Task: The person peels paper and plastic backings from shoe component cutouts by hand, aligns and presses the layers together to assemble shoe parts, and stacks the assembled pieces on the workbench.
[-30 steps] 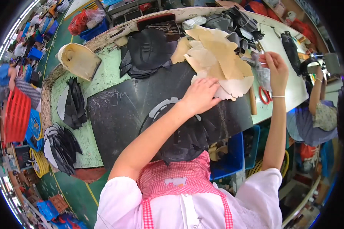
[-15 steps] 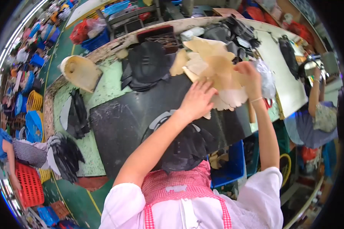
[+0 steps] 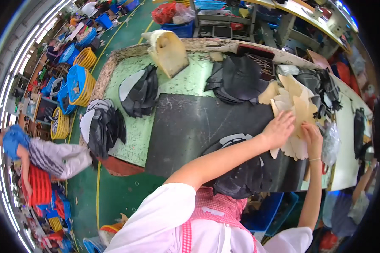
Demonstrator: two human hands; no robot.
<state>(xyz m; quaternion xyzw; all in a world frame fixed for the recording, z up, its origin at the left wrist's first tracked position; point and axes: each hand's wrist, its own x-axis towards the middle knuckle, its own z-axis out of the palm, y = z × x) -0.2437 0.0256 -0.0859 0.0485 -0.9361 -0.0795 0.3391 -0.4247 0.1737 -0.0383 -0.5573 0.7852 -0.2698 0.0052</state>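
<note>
A fanned pile of thin beige cut pieces (image 3: 297,99), some with scalloped edges, lies at the right of the black work mat (image 3: 185,130). My left hand (image 3: 279,128) rests on the pile's left side, fingers stretched out. At its right edge my right hand (image 3: 313,137) has bent fingers pinched on a beige piece; the fingertips are partly hidden. Close to my apron, a stack of black cut pieces (image 3: 240,173) with a grey-edged one on top sits under my left forearm. Beyond the mat lies another stack of black pieces (image 3: 240,78).
Two black-and-grey bundles (image 3: 139,90) (image 3: 101,128) lie on the left of the green tabletop. A yellowed, cut-open plastic container (image 3: 169,52) stands behind them. A clear plastic bag (image 3: 331,143) is right of my right hand. A person with a red basket (image 3: 38,183) is at far left.
The view has swung left, so the table appears farther right. My left hand stays on the beige pieces; my right hand has come lower along their right edge.
</note>
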